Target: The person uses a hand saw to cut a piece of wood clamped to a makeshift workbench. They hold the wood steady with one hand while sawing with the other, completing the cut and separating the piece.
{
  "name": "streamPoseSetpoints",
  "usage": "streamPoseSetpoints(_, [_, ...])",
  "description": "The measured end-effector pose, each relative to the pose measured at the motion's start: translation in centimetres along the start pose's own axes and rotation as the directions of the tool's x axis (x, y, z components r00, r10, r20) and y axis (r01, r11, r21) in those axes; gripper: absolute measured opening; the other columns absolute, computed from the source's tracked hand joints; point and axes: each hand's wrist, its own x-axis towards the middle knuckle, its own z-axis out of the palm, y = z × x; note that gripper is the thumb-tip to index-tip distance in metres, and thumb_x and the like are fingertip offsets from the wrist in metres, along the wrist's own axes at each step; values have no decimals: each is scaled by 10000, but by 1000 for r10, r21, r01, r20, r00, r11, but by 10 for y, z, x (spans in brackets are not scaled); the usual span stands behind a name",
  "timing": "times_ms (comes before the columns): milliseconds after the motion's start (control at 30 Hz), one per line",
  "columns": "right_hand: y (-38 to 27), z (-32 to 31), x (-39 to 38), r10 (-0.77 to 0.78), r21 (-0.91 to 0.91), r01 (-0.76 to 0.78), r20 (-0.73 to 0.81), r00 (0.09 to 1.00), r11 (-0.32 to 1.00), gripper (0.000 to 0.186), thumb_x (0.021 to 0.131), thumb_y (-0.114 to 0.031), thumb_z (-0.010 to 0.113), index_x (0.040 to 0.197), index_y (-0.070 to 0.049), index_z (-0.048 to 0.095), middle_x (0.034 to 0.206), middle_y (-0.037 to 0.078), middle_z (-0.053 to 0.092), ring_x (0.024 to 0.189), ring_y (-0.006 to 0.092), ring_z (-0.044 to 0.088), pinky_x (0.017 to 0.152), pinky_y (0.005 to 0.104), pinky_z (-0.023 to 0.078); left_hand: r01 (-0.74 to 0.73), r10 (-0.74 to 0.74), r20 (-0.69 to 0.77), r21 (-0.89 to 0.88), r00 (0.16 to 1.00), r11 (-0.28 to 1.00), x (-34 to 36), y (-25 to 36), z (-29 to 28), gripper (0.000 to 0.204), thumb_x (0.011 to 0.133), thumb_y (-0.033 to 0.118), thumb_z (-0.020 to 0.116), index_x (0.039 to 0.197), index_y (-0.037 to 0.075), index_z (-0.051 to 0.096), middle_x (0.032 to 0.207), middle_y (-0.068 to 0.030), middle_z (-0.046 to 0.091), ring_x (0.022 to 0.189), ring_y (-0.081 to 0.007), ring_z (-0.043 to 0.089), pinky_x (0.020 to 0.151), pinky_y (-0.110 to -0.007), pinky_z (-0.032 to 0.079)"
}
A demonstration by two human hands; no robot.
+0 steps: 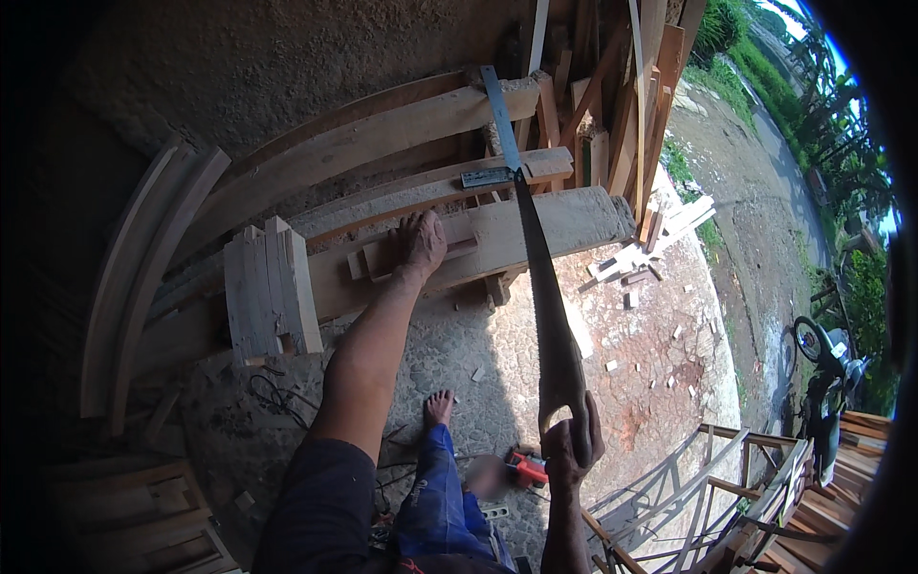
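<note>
My left hand (421, 239) rests with bent fingers on short wooden pieces (454, 235) lying on a long thick plank (559, 225). A hand saw (543, 297) is gripped by its handle in my right hand (572, 435), its blade angled up toward the boards, tip near a metal try square (504, 120). That square lies across two rails (547, 165) behind the plank, with its dark stock toward me. To the left of my left hand stands a bundle of short pale blocks (271, 287).
Curved boards (143, 287) stand at far left, upright lumber (641, 96) at the back. A red power tool (526, 467) and cords lie on the floor by my feet (438, 407). Scattered offcuts (650, 249), wooden frames (727, 488) and a motorcycle (827, 359) are to the right.
</note>
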Motion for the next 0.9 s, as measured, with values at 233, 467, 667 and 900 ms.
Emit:
streamPoseSetpoints(233, [3, 17, -7, -143, -165, 176, 191, 971, 970, 577, 833, -116, 746, 1340, 59, 530, 1250, 221, 643, 1138, 271, 652, 941, 350, 514, -7, 2, -66, -75, 998, 997, 1, -1, 8, 257, 951, 348, 509, 936, 130, 645, 1047, -109, 669, 1062, -319, 586, 901, -536, 420])
streamPoseSetpoints(467, [4, 19, 4, -178, -83, 204, 248, 952, 975, 550, 861, -184, 719, 1320, 63, 543, 1230, 228, 649, 1075, 280, 678, 910, 363, 531, 34, -37, -45, -71, 998, 997, 6, -4, 11, 323, 924, 382, 551, 922, 78, 660, 1034, -153, 675, 1028, -384, 602, 894, -510, 458])
streamPoseSetpoints(667, [3, 18, 13, -143, -69, 169, 291, 946, 983, 562, 857, -181, 730, 1328, 60, 541, 1244, 231, 641, 1127, 285, 655, 947, 365, 511, 55, -57, -50, -50, 997, 997, 8, 2, 5, 358, 917, 413, 549, 935, 73, 660, 1024, -157, 674, 1029, -383, 602, 903, -502, 454])
streamPoseSetpoints(900, [2, 20, 12, -114, -92, 148, 308, 945, 985, 593, 855, -208, 741, 1343, 56, 530, 1236, 218, 648, 1123, 272, 656, 951, 351, 507, 44, -47, -56, -59, 997, 997, 7, 4, 8, 353, 917, 404, 543, 928, 70, 658, 1013, -161, 675, 1012, -388, 603, 887, -501, 454])
